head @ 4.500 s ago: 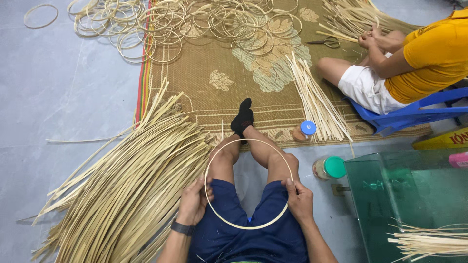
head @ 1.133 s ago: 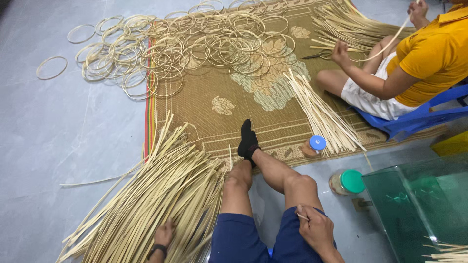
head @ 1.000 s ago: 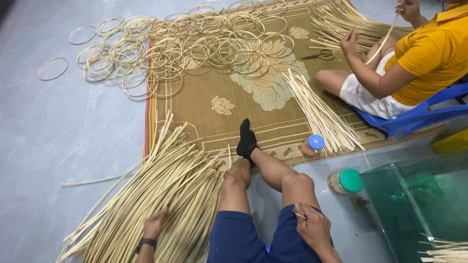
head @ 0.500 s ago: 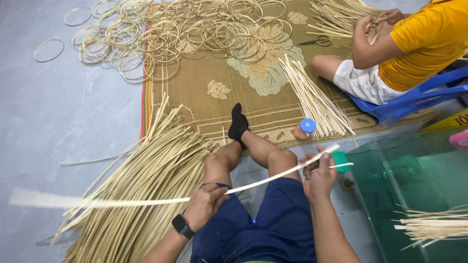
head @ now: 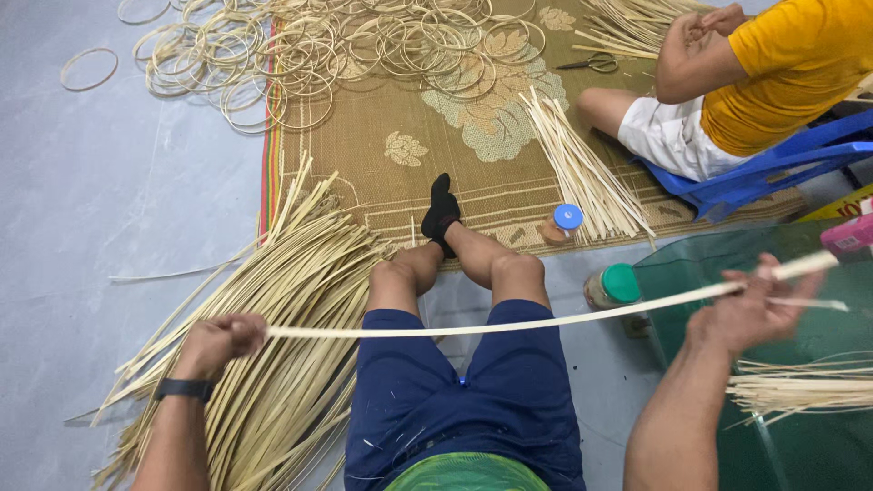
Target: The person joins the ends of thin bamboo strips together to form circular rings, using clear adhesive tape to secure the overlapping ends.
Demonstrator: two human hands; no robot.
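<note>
From the head camera, looking down over your lap: the long cane strip (head: 509, 323) is stretched between your two hands, and that line is what everything turns on. Its long axis runs nearly level across your thighs, climbing a little toward your right side, so one end sits low by your left knee and the other rides up over the green glass-topped table (head: 718, 273).

Your left hand (head: 221, 341) is curled into a closed fist around the near end of the strip, with the knuckles up and the strip leaving the fist on the thumb side, heading right. It sits just above the big fan of loose cane strips (head: 264, 364) on the floor, wrist strap showing behind it.

Your right hand (head: 750, 309) is also wrapped round the strip, fingers folded over it, though not at the tip. A short length runs on past the hand, up and to the right toward the pink object (head: 855, 235) at the frame edge. The hand is over the table, above a small bundle of thin splints (head: 800, 386) lying on the glass.

So the strip touches both hands and hangs free between them, clear of your dark blue shorts (head: 455, 400). Neither hand is nearer than the other — each has its own end.

Just beyond the strip stand a green-capped jar (head: 614, 286) and a blue-capped jar (head: 564, 221). On the woven mat (head: 382, 182) lie a heap of cane rings (head: 309, 55) and a bundle of cut sticks (head: 582, 173), with a seated person in a yellow shirt (head: 782, 64) at the far right.
</note>
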